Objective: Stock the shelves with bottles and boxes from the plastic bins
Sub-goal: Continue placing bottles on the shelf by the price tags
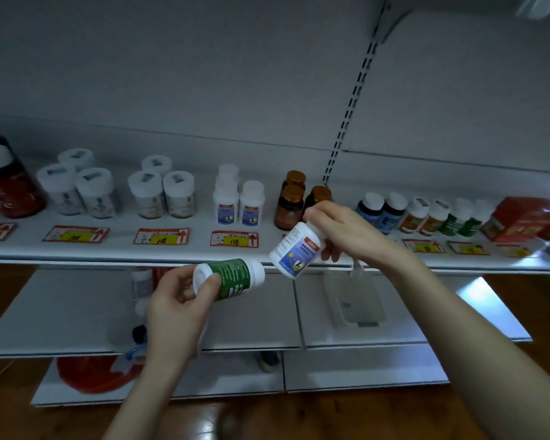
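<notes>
My left hand (178, 300) grips a white bottle with a green label (232, 277), held on its side below the shelf edge. My right hand (337, 230) grips the top of a white bottle with a blue label (294, 252), tilted, in front of the shelf lip. The white shelf (172, 252) carries rows of bottles: two like blue-label white bottles (238, 204), three brown amber bottles (294, 201) just behind my right hand, and green-label bottles (461, 217) further right.
White jars with grey-marked lids (80, 188) and a large red jar (10, 188) stand on the left; a red box (521, 217) on the right. Red price tags line the shelf lip. A clear plastic bin (353, 300) sits on the lower shelf, a red one (92, 376) lower.
</notes>
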Demonstrator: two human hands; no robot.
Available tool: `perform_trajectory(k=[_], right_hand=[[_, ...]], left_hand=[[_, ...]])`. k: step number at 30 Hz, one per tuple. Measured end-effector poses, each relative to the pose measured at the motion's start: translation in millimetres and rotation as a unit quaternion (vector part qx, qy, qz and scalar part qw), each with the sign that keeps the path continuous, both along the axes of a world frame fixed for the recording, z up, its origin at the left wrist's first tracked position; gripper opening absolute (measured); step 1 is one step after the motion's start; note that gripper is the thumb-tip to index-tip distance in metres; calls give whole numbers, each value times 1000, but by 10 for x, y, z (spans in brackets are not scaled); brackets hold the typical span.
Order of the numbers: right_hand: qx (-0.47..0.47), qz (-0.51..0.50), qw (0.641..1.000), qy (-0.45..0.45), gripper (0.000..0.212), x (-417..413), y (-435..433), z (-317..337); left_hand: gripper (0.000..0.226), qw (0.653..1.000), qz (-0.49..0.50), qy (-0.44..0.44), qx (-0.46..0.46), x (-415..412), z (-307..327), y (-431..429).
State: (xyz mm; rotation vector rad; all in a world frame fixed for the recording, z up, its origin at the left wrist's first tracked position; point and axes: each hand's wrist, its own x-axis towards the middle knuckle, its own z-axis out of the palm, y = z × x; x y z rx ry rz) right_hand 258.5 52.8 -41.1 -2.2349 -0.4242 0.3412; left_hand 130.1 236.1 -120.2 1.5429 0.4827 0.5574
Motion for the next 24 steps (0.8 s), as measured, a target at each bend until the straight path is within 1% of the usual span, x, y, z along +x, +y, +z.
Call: perform_trajectory(k=[2, 5, 7, 9, 10, 12, 14, 16, 20, 24], right_hand=[[6, 21, 999, -30, 29, 112, 5, 24], [34, 21, 995, -86, 29, 284, 105, 55], [54, 10, 992, -113, 21, 405, 209, 99], [49, -3, 987, -155, 12, 547, 333, 178], [36, -8, 984, -175, 13, 616, 398, 231], [2, -17, 978, -208, 23, 769, 541, 325], [-29, -34, 973, -227, 34, 908, 664, 393], [-50, -47, 968, -240, 40, 1046, 788, 416], [-127, -52, 958, -252, 39, 1264, 1033, 369], [-190, -50, 951, -237, 35, 1393, 1186, 247]], left_hand=[[14, 1000, 20, -9, -7, 26, 61, -76], [11, 998, 53, -12, -12, 55, 139, -89], [13, 997, 67, -14, -26, 89, 176, -37], [13, 997, 74, -17, -25, 142, 216, 36], [12, 997, 76, -19, -20, 174, 244, 75], [8, 997, 78, -27, -13, 257, 297, 162], [7, 996, 76, -37, -13, 347, 344, 252], [8, 996, 69, -48, -25, 446, 375, 378], [7, 997, 46, -54, -28, 619, 384, 648], [9, 998, 26, -53, -14, 720, 380, 845]])
